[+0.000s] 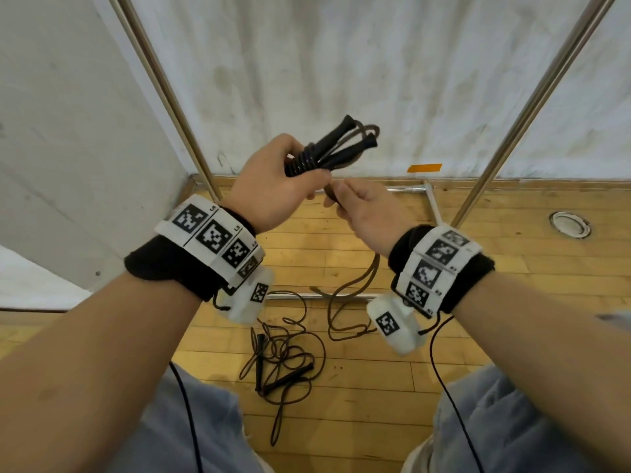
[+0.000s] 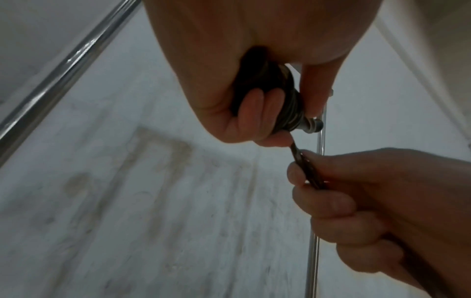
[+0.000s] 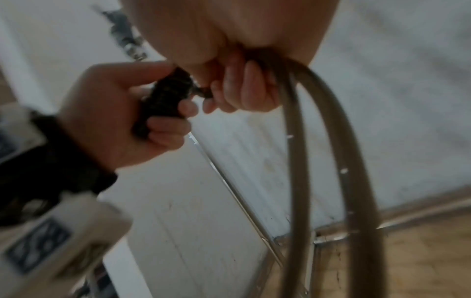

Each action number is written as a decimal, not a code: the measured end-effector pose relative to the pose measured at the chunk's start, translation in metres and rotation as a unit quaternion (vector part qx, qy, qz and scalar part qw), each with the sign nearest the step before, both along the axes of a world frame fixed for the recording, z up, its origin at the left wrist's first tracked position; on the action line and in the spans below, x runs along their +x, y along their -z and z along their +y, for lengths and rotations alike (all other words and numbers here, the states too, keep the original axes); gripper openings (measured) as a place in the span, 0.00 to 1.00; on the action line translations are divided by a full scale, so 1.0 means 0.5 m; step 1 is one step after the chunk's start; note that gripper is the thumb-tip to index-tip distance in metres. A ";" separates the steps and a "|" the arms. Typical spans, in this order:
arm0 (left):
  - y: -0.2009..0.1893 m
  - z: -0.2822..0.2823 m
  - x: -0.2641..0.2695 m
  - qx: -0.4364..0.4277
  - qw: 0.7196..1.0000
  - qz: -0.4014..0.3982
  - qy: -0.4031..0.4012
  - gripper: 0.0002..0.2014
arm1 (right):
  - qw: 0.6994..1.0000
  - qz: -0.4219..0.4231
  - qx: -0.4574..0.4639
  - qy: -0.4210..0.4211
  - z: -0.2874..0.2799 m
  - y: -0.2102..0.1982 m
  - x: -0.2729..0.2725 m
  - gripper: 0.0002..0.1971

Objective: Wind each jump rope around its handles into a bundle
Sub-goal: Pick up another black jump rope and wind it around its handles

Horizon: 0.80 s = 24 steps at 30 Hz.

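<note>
My left hand (image 1: 290,179) grips two black jump rope handles (image 1: 336,145) held together, with several turns of brown cord coiled around their near ends (image 1: 302,162). In the left wrist view the coil (image 2: 277,96) sits inside my curled fingers (image 2: 251,115). My right hand (image 1: 355,208) pinches the doubled cord (image 2: 305,169) just below the coil. The slack cord (image 3: 328,151) hangs from that fist down to the floor (image 1: 345,302). A second jump rope (image 1: 283,367) with black handles lies loose and tangled on the wooden floor between my knees.
Two slanted metal poles (image 1: 164,87) (image 1: 536,100) rise on either side, with a metal floor bar (image 1: 321,296) below my wrists. A white wall (image 1: 375,63) stands ahead. An orange tape mark (image 1: 424,168) and a round floor fitting (image 1: 570,224) sit further right.
</note>
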<state>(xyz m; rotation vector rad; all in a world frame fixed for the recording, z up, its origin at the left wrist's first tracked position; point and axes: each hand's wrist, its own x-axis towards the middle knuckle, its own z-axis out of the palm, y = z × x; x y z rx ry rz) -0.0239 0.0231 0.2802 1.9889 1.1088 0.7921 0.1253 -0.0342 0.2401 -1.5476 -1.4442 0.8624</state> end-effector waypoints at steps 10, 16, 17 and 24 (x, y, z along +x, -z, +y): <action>-0.016 -0.025 0.016 0.022 0.999 -0.004 0.028 0.16 | 0.998 -0.044 -0.044 0.000 0.003 0.000 -0.030 0.08; -0.023 0.015 -0.009 0.026 0.998 -0.030 -0.050 0.10 | 0.975 0.171 -0.108 -0.087 -0.007 -0.002 -0.036 0.13; -0.021 0.021 -0.013 0.034 0.998 -0.017 -0.058 0.10 | 0.983 0.146 -0.091 -0.065 -0.005 -0.001 -0.033 0.12; 0.009 0.045 -0.023 0.064 0.990 0.101 -0.068 0.12 | 0.984 -0.175 0.017 -0.040 -0.011 0.000 -0.025 0.12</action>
